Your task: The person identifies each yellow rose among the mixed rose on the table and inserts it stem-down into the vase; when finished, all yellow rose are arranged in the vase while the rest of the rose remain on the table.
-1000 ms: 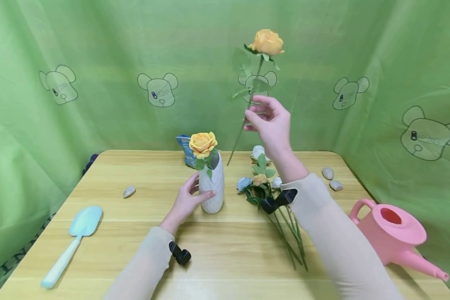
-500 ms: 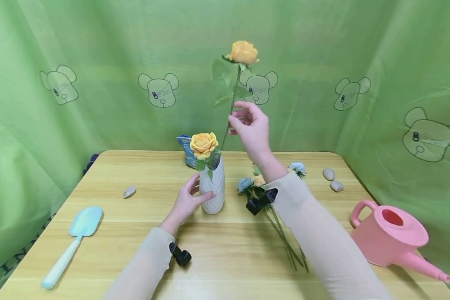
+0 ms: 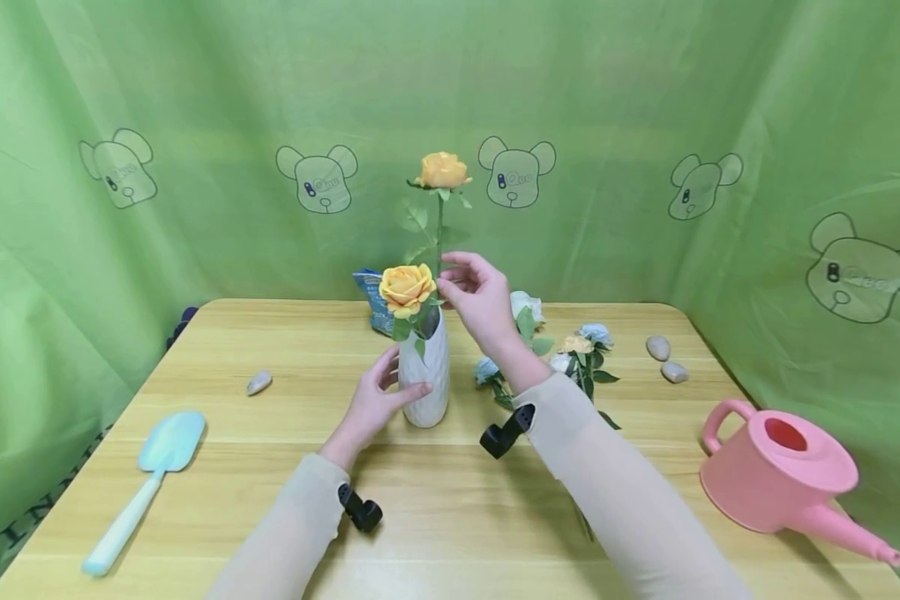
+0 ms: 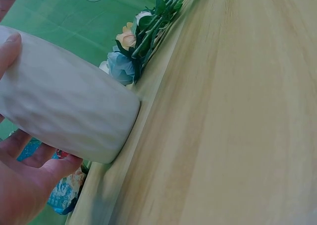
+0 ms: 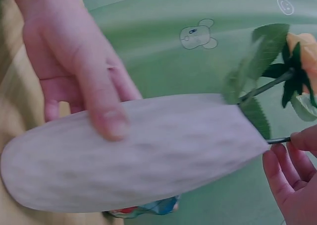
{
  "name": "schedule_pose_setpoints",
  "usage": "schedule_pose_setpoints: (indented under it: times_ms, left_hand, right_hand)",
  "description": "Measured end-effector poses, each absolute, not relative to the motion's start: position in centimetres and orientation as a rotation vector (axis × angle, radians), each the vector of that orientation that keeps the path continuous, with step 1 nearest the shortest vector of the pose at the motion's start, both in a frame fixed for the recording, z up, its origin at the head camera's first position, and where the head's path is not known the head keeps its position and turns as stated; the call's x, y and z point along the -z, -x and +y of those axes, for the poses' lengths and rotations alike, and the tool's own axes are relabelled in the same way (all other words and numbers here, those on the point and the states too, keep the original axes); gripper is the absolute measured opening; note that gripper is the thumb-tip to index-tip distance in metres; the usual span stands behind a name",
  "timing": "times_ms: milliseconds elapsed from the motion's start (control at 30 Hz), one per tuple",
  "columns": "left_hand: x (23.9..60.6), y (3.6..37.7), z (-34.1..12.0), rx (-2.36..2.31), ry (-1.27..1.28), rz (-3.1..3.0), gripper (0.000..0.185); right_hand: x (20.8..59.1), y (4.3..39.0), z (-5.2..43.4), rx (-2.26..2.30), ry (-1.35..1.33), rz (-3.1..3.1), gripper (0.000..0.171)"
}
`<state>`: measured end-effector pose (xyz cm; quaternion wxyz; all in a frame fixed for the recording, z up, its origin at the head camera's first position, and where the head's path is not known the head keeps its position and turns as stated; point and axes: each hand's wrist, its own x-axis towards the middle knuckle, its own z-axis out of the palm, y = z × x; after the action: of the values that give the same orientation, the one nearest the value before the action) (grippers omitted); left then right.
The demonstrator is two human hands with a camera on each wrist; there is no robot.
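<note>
Against my left hand [image 3: 371, 404] the white vase [image 3: 430, 364] looks like matt ceramic, its wall rippled, while the yellow rose [image 3: 407, 289] at its mouth seems cloth, the wood-grained tabletop [image 3: 435, 508] under the vase smooth, the curtain [image 3: 420, 75] behind it creased fabric, and the watering can [image 3: 746, 483] right of it smooth plastic.

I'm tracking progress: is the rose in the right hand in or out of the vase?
In: the right wrist view shows its stem running into the vase mouth, pinched just above by the right hand. Depth is hidden.

L/R wrist views nr vase [image 5: 163, 158]
</note>
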<state>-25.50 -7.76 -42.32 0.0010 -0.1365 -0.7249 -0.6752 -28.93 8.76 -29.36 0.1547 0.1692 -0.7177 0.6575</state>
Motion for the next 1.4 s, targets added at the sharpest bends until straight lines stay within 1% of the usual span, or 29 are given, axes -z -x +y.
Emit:
schedule_pose_setpoints:
  times_ms: [133, 300, 400, 633, 900, 1267, 1400]
  left_hand:
    - [41.3, 24.8, -7.7, 2.120, 0.432, -2.299, 0.072]
    - [41.0, 24.6, -7.6, 2.110, 0.417, -2.312, 0.073]
    - [40.9, 24.6, -7.6, 2.109, 0.414, -2.313, 0.073]
    - [40.8, 24.6, -7.8, 2.098, 0.391, -2.320, 0.072]
    - [41.1, 24.6, -7.6, 2.117, 0.402, -2.290, 0.072]
    - [41.0, 24.4, -7.5, 2.143, 0.399, -2.268, 0.072]
    - [41.7, 24.8, -7.3, 2.168, 0.416, -2.223, 0.076]
  right_hand:
    - [30.3, 28.7, 9.0, -1.805, -0.504, -2.137, 0.029]
    - [31.7, 28.1, 9.7, -1.754, -0.493, -2.200, 0.018]
    - [32.4, 27.5, 10.1, -1.759, -0.479, -2.200, 0.015]
    - [34.0, 26.6, 10.7, -1.829, -0.474, -2.167, 0.019]
    - [34.9, 25.8, 12.2, -1.876, -0.429, -2.150, 0.019]
    - [36.5, 24.8, 16.9, -1.925, -0.325, -2.188, 0.025]
    - [37.1, 24.3, 19.0, -1.920, -0.290, -2.201, 0.029]
